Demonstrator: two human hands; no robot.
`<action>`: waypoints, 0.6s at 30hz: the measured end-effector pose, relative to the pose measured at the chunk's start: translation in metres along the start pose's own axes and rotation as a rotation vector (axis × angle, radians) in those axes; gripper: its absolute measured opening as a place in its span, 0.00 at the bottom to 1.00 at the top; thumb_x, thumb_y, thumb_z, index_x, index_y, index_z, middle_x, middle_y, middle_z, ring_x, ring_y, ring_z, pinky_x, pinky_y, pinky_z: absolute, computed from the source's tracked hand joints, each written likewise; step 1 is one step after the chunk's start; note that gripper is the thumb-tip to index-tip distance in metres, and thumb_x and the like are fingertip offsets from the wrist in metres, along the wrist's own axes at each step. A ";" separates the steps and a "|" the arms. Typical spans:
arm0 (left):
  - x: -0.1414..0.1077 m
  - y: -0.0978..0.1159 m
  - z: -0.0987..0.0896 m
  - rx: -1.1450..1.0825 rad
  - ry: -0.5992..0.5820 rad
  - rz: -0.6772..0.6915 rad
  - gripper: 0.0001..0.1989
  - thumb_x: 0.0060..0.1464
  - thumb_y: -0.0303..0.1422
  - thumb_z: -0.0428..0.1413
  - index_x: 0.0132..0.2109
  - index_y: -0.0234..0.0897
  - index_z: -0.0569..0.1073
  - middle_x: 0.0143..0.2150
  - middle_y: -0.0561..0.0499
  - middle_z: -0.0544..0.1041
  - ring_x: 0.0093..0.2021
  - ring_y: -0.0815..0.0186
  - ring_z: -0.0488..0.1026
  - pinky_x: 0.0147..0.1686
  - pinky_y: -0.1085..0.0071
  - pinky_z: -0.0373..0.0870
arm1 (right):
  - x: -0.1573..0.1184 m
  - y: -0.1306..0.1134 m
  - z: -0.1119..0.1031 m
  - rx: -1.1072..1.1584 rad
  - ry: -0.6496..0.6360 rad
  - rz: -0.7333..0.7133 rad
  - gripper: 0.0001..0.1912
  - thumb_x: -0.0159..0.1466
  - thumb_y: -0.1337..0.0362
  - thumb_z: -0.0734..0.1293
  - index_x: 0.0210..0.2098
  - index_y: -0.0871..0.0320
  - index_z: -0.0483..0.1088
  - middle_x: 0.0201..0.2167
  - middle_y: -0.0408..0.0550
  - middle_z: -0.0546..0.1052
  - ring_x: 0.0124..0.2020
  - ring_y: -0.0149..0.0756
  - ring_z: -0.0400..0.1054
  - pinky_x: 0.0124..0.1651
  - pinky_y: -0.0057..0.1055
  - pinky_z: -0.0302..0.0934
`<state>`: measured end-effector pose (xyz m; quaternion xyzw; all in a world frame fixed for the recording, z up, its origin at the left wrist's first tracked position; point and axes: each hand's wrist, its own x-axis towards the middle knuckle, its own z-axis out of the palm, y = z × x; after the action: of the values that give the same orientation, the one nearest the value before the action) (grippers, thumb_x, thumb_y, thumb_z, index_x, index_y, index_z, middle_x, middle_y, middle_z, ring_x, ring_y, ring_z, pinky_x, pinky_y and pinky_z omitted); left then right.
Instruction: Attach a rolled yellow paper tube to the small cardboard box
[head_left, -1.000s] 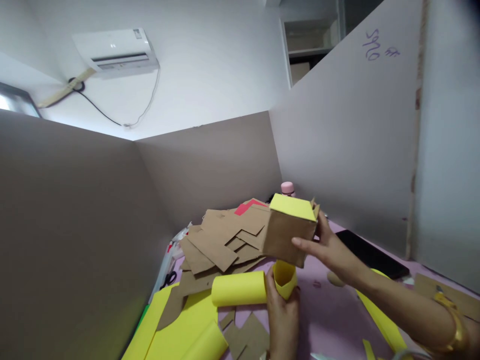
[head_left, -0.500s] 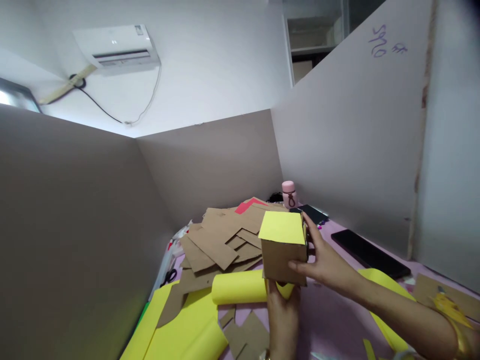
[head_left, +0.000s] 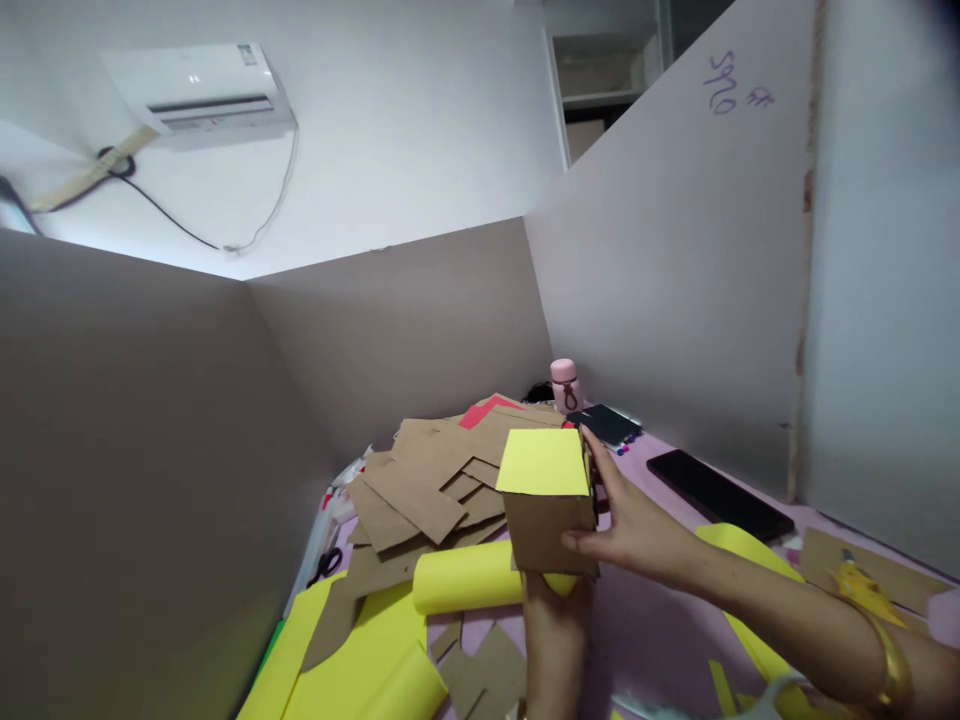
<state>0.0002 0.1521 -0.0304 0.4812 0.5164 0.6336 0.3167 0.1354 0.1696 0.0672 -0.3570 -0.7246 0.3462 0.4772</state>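
A small cardboard box (head_left: 546, 530) with a yellow paper top (head_left: 544, 462) is held up over the table, level with my chest. My right hand (head_left: 611, 515) grips its right side, thumb on the near face and fingers along the far right edge. From below, my left hand (head_left: 555, 605) supports the box; its fingers are mostly hidden under and behind the cardboard. Just behind the left wrist lies a rolled yellow sheet (head_left: 466, 578).
Cardboard pieces (head_left: 420, 480) are heaped behind, with a red sheet (head_left: 487, 408) on them. Black-handled scissors (head_left: 328, 565) lie left. At right are a black phone-like slab (head_left: 716, 492), a pink bottle (head_left: 566, 386) and a yellow-handled tool (head_left: 866, 588). Grey partitions (head_left: 405, 310) enclose the table.
The view has turned slightly to the right, so everything sits further left in the picture. Both hands keep their hold on the box, which looks much the same.
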 end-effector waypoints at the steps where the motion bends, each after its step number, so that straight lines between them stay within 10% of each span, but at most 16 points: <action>1: 0.000 0.000 -0.001 0.007 -0.005 -0.007 0.31 0.39 0.28 0.59 0.54 0.31 0.65 0.53 0.35 0.73 0.53 0.51 0.70 0.52 0.61 0.65 | 0.000 0.000 0.000 0.007 -0.012 0.015 0.61 0.50 0.63 0.73 0.67 0.54 0.27 0.66 0.62 0.52 0.65 0.58 0.49 0.62 0.58 0.47; 18: -0.003 0.007 -0.013 0.067 -0.182 -0.078 0.33 0.41 0.26 0.54 0.57 0.32 0.55 0.53 0.35 0.70 0.52 0.54 0.69 0.53 0.61 0.64 | 0.002 0.000 -0.002 0.006 -0.008 0.005 0.63 0.48 0.65 0.74 0.67 0.53 0.26 0.68 0.58 0.48 0.67 0.50 0.44 0.64 0.53 0.46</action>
<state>-0.0107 0.1428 -0.0251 0.5268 0.5247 0.5569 0.3703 0.1368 0.1720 0.0685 -0.3561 -0.7245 0.3508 0.4746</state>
